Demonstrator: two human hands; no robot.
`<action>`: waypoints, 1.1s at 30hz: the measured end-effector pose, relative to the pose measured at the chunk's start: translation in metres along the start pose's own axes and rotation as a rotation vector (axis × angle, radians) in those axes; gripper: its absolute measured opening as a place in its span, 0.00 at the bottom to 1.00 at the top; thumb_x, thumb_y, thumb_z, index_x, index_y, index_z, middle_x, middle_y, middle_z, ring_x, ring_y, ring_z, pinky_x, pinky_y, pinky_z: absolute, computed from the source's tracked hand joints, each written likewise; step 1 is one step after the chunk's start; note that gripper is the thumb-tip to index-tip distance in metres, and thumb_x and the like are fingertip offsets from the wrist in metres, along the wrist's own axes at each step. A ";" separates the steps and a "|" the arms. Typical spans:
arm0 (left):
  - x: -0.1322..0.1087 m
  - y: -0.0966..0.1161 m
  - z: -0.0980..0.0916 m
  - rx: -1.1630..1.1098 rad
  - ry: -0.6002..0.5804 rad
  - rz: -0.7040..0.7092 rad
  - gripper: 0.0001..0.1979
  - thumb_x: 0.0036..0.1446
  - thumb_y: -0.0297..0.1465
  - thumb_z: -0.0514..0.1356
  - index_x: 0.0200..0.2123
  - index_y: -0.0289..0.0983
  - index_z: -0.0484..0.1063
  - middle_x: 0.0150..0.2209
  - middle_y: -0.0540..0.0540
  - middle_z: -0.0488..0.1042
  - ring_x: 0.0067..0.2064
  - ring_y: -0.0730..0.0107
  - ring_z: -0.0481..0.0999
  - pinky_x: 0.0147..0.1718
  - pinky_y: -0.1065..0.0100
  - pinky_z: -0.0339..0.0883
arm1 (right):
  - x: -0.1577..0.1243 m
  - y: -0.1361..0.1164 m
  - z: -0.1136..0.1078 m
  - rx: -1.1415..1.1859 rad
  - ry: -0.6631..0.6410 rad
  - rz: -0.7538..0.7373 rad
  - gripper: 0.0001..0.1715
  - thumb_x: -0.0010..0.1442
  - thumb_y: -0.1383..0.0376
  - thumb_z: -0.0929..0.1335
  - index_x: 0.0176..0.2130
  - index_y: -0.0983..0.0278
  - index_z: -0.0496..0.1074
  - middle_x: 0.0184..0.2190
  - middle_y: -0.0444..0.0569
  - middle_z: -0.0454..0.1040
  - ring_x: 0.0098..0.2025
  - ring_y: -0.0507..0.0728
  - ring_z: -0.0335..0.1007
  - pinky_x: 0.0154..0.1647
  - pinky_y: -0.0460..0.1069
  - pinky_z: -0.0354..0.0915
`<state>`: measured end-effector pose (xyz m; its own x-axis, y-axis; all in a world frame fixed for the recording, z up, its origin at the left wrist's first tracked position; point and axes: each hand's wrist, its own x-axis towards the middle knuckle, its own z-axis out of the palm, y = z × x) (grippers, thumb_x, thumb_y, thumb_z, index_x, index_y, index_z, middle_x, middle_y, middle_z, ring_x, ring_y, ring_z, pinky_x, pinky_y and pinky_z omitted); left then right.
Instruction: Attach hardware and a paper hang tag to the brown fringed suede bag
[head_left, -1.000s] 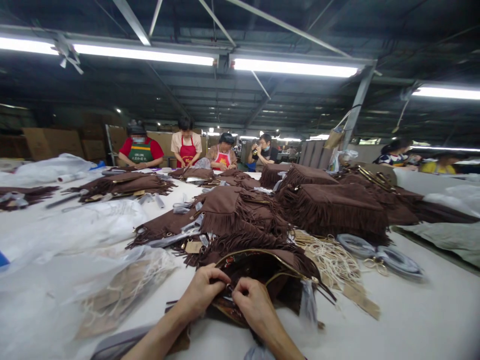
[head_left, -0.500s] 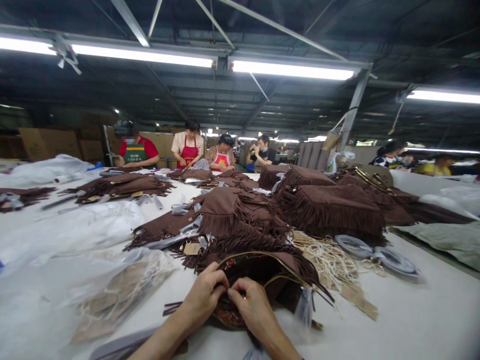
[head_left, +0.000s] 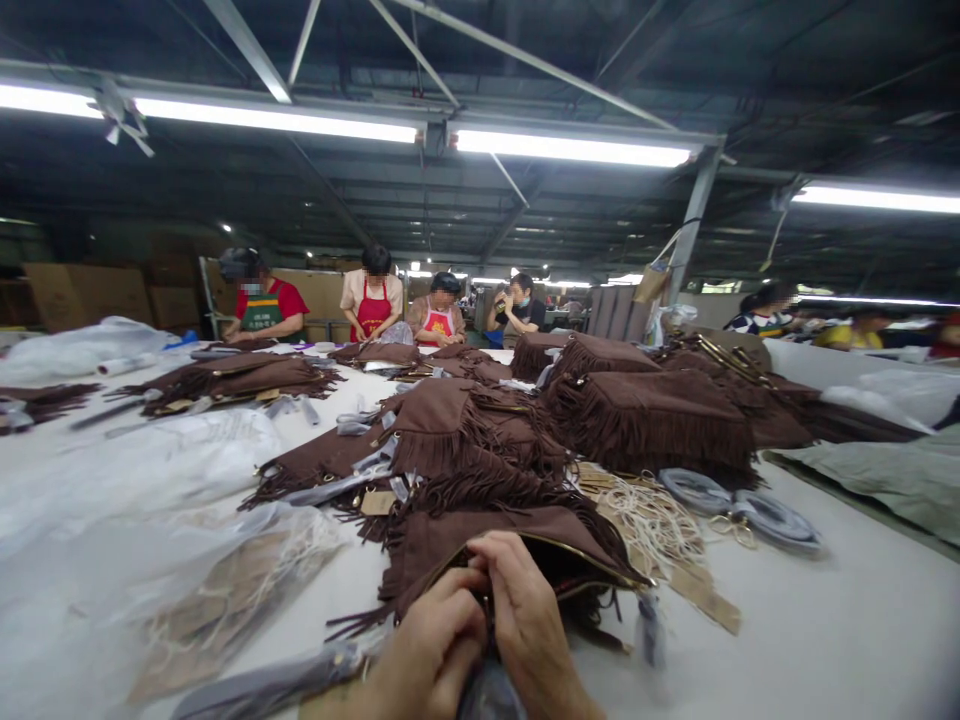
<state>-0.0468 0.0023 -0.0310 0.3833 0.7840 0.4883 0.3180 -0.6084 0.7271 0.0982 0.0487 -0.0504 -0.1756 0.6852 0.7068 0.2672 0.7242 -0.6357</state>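
Observation:
A dark brown fringed bag point(head_left: 450, 522) lies before me, its gold-zipped mouth gaping on the right. My left hand point(head_left: 439, 635) is closed, fingers curled at the near edge of the mouth. Against it, my right hand point(head_left: 523, 615) is closed too, its fingers bent over the same edge. The fingertips meet at the zip, and the hands hide what lies between them. A grey wrapped piece point(head_left: 651, 628) hangs at the bag's right end. Under my hands, a plastic-wrapped strap point(head_left: 262, 685) rests on the table.
More brown fringed bags point(head_left: 645, 415) are piled beyond. To the right lie white strings with paper tags point(head_left: 656, 520) and coiled wrapped straps point(head_left: 776, 522). Clear plastic bags point(head_left: 172, 460) cover the left of the white table point(head_left: 840, 640). Several co-workers point(head_left: 373, 300) stand across it.
My hands have come out of the bag's interior to its near edge, the right one higher. The bag's mouth has narrowed and its front has folded down.

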 end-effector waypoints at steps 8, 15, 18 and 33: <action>0.005 -0.006 0.010 -0.334 -0.010 -0.377 0.03 0.50 0.29 0.56 0.26 0.37 0.67 0.24 0.50 0.70 0.26 0.71 0.68 0.28 0.72 0.62 | 0.005 -0.005 -0.013 0.311 -0.054 0.318 0.18 0.66 0.51 0.62 0.45 0.60 0.72 0.39 0.50 0.75 0.27 0.53 0.69 0.31 0.49 0.69; 0.001 -0.035 0.008 -0.498 0.113 -0.440 0.17 0.49 0.45 0.63 0.29 0.35 0.69 0.22 0.48 0.71 0.24 0.71 0.69 0.24 0.71 0.63 | 0.017 0.005 -0.054 0.678 -0.046 0.535 0.28 0.60 0.42 0.67 0.31 0.64 0.74 0.29 0.50 0.77 0.33 0.57 0.76 0.30 0.47 0.70; -0.001 -0.043 0.009 -0.511 0.091 -0.418 0.20 0.50 0.47 0.63 0.30 0.35 0.70 0.22 0.48 0.71 0.24 0.71 0.70 0.25 0.71 0.64 | 0.017 0.009 -0.053 0.644 -0.137 0.585 0.28 0.54 0.42 0.71 0.33 0.65 0.77 0.30 0.52 0.79 0.26 0.55 0.75 0.21 0.45 0.67; 0.003 -0.023 0.004 -0.495 0.100 -0.422 0.16 0.54 0.45 0.59 0.30 0.38 0.65 0.21 0.52 0.69 0.16 0.80 0.55 0.14 0.76 0.47 | 0.010 -0.004 -0.031 0.642 -0.219 0.662 0.27 0.48 0.45 0.76 0.34 0.65 0.78 0.26 0.48 0.79 0.24 0.53 0.75 0.26 0.45 0.72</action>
<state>-0.0494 0.0179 -0.0485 0.2229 0.9651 0.1375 -0.0226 -0.1360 0.9905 0.1252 0.0504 -0.0314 -0.3668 0.9239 0.1091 -0.1843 0.0428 -0.9819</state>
